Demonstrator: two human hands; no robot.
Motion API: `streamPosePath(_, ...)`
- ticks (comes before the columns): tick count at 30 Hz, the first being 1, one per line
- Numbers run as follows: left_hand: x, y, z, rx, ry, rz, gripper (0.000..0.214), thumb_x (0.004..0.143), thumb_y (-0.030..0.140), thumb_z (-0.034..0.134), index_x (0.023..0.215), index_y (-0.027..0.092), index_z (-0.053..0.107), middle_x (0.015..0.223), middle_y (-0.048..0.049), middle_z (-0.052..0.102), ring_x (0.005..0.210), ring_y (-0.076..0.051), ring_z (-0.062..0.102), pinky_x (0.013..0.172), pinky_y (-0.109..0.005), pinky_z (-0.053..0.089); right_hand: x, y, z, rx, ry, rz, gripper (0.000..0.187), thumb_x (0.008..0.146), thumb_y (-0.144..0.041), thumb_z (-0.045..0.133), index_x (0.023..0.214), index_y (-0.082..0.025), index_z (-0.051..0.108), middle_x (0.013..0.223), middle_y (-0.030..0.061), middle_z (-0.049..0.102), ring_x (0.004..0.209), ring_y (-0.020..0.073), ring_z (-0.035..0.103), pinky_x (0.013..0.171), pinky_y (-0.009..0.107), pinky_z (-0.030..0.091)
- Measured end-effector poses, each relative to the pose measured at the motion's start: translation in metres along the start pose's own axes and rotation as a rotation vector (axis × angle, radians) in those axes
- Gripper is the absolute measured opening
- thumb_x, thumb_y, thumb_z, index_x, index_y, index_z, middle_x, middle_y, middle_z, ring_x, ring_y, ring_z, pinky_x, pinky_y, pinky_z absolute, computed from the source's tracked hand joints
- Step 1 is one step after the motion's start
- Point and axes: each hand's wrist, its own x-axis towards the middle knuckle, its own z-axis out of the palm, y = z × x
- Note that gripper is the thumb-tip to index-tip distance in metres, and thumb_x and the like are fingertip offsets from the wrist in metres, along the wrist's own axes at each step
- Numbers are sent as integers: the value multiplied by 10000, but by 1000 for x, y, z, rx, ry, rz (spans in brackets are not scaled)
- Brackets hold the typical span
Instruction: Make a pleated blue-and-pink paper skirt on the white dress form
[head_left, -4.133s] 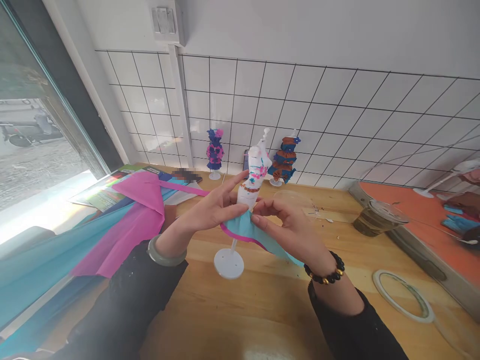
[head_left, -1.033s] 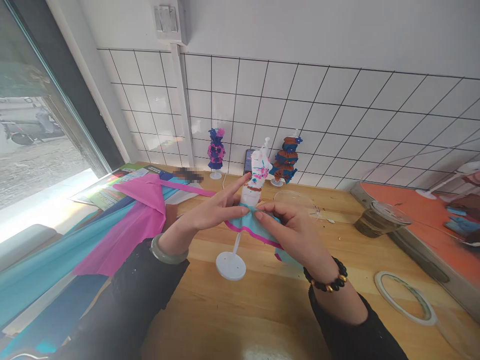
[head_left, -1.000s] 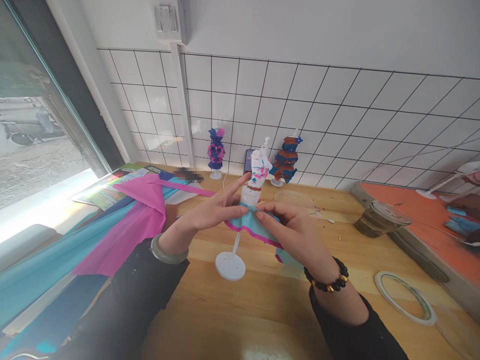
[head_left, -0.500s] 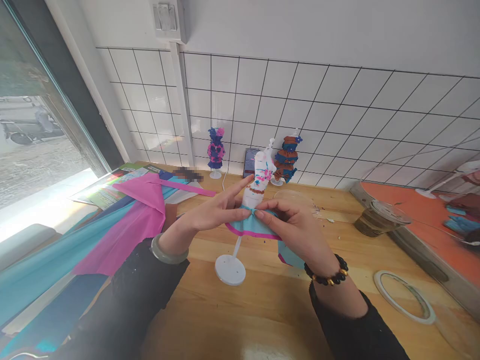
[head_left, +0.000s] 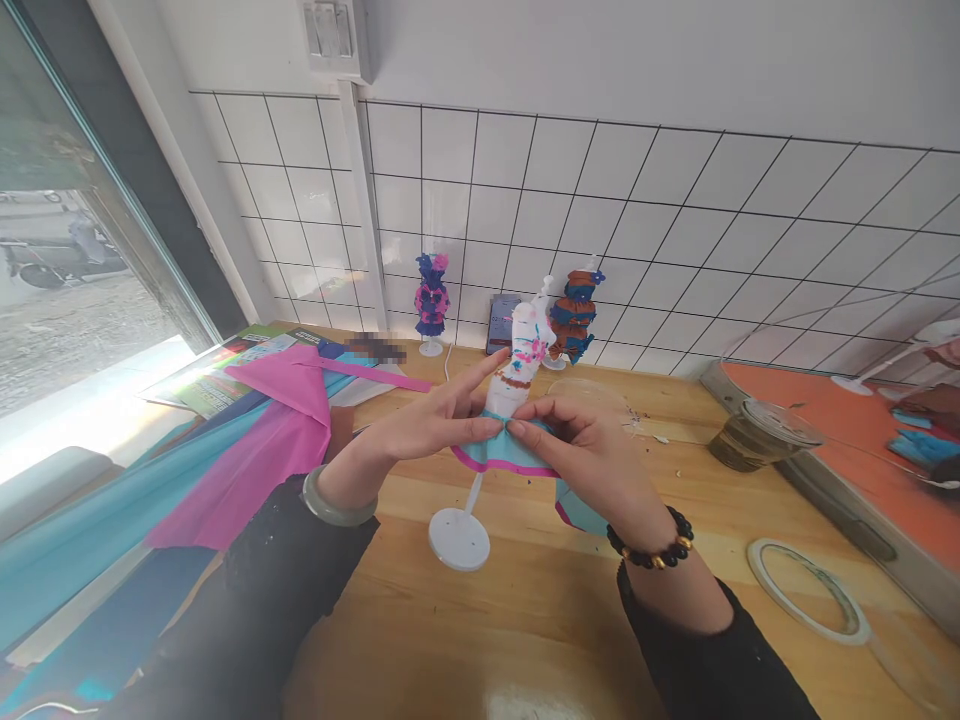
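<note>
A small white dress-form mannequin (head_left: 529,335), marked with pink, blue and brown bits, leans to the right between my hands. Its round white base (head_left: 459,540) is tipped off the table. Around its lower part runs a light blue paper skirt (head_left: 495,455) with a pink hem. My left hand (head_left: 442,415) pinches the skirt's top edge against the form with the thumb, its index finger stretched along the form. My right hand (head_left: 581,450) presses the same edge from the right between thumb and fingers. The fingers behind the form are partly hidden.
Pink crepe paper (head_left: 285,420) and blue sheets lie at the left over magazines. Two dressed mini forms, one blue-pink (head_left: 432,300) and one brown-blue (head_left: 579,315), stand by the tiled wall. At the right are a lidded cup (head_left: 757,437) and a tape roll (head_left: 810,592).
Both hands keep their hold on the skirt's top edge. The mannequin has tilted very slightly to the right, its base shifting a touch left.
</note>
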Motion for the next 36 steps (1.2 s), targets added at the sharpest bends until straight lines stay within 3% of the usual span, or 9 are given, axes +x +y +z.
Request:
streamPosePath(8,0,0,-1,-7,7,21,751,846,245,551,1442,346,106,1173,-69,573,909,-164,554,723,-274,434,-1,0,-4,46,-28,-11,285,799,-447,580,844,-171,640,743,19,611,604,89,491,505,207,383)
streamPosePath(15,-2,4,0,30,68,-23,764,849,273,550,1445,340,77,1063,-50,606,745,-120,530,639,-252,394,-2,-3,-3,26,-89,6,330,770,-471,606,923,-180,628,741,16,618,582,96,504,502,220,397)
streamPosePath(18,-1,4,0,45,60,-27,778,843,279,561,1445,342,72,1103,-59,593,777,-130,538,658,-261,407,-2,-4,-2,-17,-99,29,333,760,-495,605,865,-181,645,746,15,618,563,87,479,486,214,374)
streamPosePath(22,-1,4,1,74,62,-21,793,842,272,565,1448,327,57,1164,-78,577,919,-171,551,754,-298,430,-3,-4,-2,-56,-103,89,347,731,-524,619,727,-177,628,600,-21,518,476,64,373,413,202,287)
streamPosePath(27,-1,4,2,70,65,-24,785,846,273,559,1447,332,57,1111,-71,595,985,-202,554,799,-334,438,-3,-4,1,-31,-136,148,292,719,-473,645,724,-182,634,522,-51,417,437,54,306,384,199,235)
streamPosePath(36,-1,3,1,54,82,-28,770,850,266,554,1443,349,69,1150,-69,578,892,-172,562,762,-326,441,-2,-3,4,-80,-93,234,292,690,-454,668,669,-178,573,504,-54,443,412,56,350,363,193,264)
